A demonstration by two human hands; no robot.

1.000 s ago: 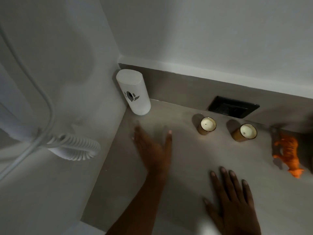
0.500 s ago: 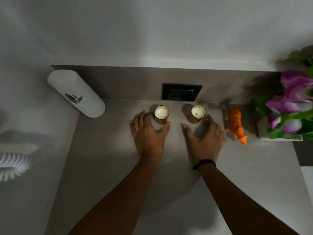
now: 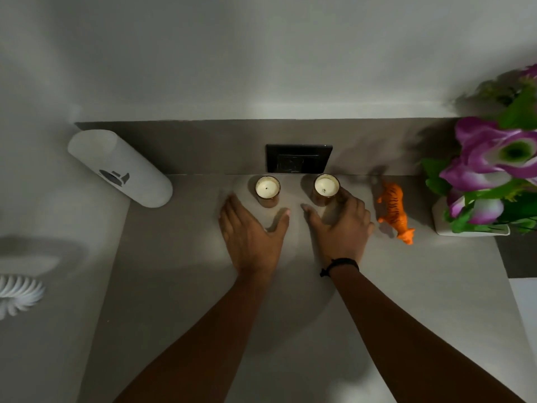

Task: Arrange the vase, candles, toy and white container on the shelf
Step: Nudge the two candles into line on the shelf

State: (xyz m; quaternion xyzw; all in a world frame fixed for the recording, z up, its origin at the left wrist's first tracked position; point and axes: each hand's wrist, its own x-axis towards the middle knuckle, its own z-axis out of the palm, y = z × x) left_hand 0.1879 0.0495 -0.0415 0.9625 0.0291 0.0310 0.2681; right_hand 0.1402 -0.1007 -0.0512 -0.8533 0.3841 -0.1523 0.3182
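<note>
Two candles in amber glass stand side by side at the back of the grey shelf (image 3: 186,266). My left hand (image 3: 251,234) lies open just in front of the left candle (image 3: 267,189), thumb and fingers spread and apart from the glass. My right hand (image 3: 341,225) is open and cupped at the right candle (image 3: 326,187), fingertips against its right side, thumb short of its left. An orange toy tiger (image 3: 393,207) stands right of that hand. A white vase (image 3: 440,221) with purple flowers is at the far right. The white container (image 3: 119,167) stands in the left back corner.
A black socket plate (image 3: 299,158) sits in the back wall right behind the candles. A side wall bounds the shelf on the left, with a white coiled hose (image 3: 17,292) hanging in front of it. A darker surface (image 3: 520,257) lies past the shelf's right end.
My view swung right from the white container to the candles. My left hand has drawn back a little from the left candle. My right hand stays at the right candle.
</note>
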